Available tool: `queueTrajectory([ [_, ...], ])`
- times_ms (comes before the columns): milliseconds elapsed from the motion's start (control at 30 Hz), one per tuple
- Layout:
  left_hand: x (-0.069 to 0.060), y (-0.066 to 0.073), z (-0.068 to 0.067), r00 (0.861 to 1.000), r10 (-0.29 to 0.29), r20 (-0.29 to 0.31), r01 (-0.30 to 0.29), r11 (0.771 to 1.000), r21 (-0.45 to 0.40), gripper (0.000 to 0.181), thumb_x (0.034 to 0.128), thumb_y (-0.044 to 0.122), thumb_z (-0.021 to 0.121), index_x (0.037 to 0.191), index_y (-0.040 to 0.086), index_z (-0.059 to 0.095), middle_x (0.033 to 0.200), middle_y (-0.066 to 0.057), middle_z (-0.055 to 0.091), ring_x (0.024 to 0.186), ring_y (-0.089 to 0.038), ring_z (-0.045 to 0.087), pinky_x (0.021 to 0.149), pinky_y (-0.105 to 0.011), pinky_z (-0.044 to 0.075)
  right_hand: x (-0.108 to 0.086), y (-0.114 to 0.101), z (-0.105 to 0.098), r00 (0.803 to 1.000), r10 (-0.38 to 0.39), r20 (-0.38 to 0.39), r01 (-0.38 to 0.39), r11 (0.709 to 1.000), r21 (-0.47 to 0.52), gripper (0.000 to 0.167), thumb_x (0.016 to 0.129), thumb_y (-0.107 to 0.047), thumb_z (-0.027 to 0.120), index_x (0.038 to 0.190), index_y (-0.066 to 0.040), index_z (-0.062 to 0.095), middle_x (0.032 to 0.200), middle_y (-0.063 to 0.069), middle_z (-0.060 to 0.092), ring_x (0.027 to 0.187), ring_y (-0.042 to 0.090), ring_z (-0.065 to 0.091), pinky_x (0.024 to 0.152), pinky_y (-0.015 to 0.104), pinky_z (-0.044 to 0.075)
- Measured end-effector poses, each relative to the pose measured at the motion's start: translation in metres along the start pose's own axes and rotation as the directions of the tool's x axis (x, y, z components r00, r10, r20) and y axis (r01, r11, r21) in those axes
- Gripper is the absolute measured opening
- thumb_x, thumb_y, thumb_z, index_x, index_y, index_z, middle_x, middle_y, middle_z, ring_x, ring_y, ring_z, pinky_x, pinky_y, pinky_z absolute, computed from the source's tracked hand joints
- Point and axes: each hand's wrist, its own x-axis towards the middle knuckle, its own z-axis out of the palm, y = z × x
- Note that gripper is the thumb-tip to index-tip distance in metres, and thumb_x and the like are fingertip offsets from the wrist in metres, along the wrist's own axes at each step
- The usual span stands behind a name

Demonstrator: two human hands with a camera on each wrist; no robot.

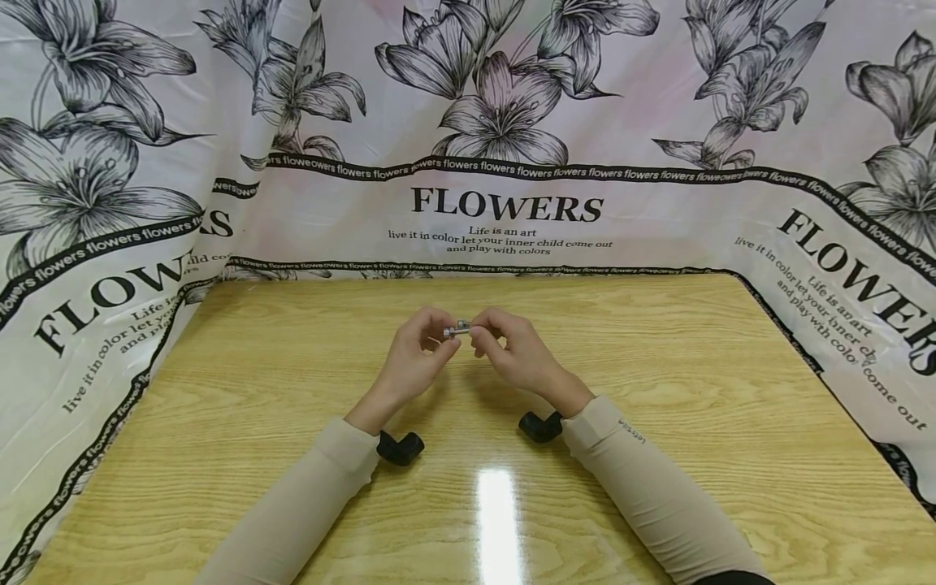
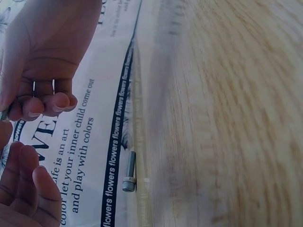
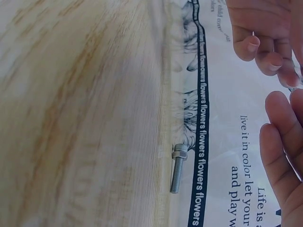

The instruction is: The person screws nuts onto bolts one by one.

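Observation:
Above the table my left hand (image 1: 418,357) and right hand (image 1: 515,349) meet at their fingertips. Between them both hands pinch a small silver bolt (image 1: 457,331), thicker at its left end. The wrist views show only a sliver of it at the frame edge, mostly behind fingers. Farther back a second bolt (image 2: 130,171), with a nut (image 3: 179,154) close under its head, lies on the table, its head toward the left-hand side. My remaining fingers are loosely bent. In the left wrist view the right-hand fingers (image 2: 35,106) appear above the left-hand ones.
A wood-grain table (image 1: 292,341) spreads out under both arms. White cloth (image 1: 504,219) printed with flowers and lettering walls off its back and sides. Black curved pieces (image 1: 400,448) are worn at the wrists. A bright light reflection lies on the tabletop at the front.

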Motion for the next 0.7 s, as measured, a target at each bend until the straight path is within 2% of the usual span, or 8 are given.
queueTrajectory([
  [233,0.000,0.001,0.000,0.998,-0.061,0.007,0.061,0.998,0.007,0.012,0.0951,0.018,0.061,0.101,0.007,0.061,0.099,-0.004,0.062,0.084,-0.022,0.058,0.073,-0.036,0.048,0.000,0.000,0.000,1.000,-0.002,0.000,0.002,1.000,-0.006,0.009,0.096,0.002,0.052,0.095,0.001,0.060,0.079,0.007,0.061,0.070,0.029,0.062,0.055,0.034,0.045],
  [367,-0.001,0.001,0.000,0.996,-0.091,0.016,0.091,0.996,0.016,0.017,0.0972,0.022,0.058,0.099,0.006,0.062,0.102,-0.007,0.062,0.087,-0.024,0.058,0.077,-0.039,0.048,0.000,0.001,0.000,1.000,-0.006,0.004,0.006,1.000,-0.008,0.009,0.096,0.003,0.051,0.094,0.000,0.060,0.079,0.006,0.060,0.070,0.029,0.062,0.055,0.037,0.046],
  [500,-0.001,0.003,0.001,0.994,-0.104,0.033,0.103,0.994,0.023,0.019,0.0985,0.019,0.056,0.100,0.001,0.061,0.104,-0.012,0.061,0.089,-0.029,0.059,0.080,-0.042,0.047,0.000,0.002,0.000,1.000,-0.008,0.007,0.008,1.000,-0.016,0.010,0.097,0.002,0.051,0.093,-0.001,0.060,0.079,0.006,0.060,0.070,0.028,0.062,0.055,0.033,0.045],
  [533,-0.001,0.004,0.001,0.994,-0.105,0.037,0.104,0.994,0.021,0.019,0.0987,0.017,0.055,0.100,0.000,0.061,0.104,-0.014,0.061,0.089,-0.032,0.059,0.080,-0.044,0.047,0.000,0.002,0.000,1.000,-0.007,0.007,0.007,1.000,-0.017,0.010,0.097,0.002,0.051,0.093,-0.001,0.060,0.079,0.006,0.060,0.070,0.028,0.062,0.055,0.032,0.045],
  [700,-0.003,0.030,-0.002,0.993,-0.104,0.047,0.103,0.994,0.021,0.016,0.0984,0.009,0.053,0.097,-0.006,0.060,0.101,-0.018,0.061,0.087,-0.036,0.058,0.080,-0.044,0.048,0.000,0.001,0.000,1.000,-0.006,0.006,0.007,1.000,-0.010,0.009,0.097,0.001,0.051,0.093,0.000,0.060,0.080,0.015,0.061,0.070,0.028,0.062,0.055,0.031,0.044],
])
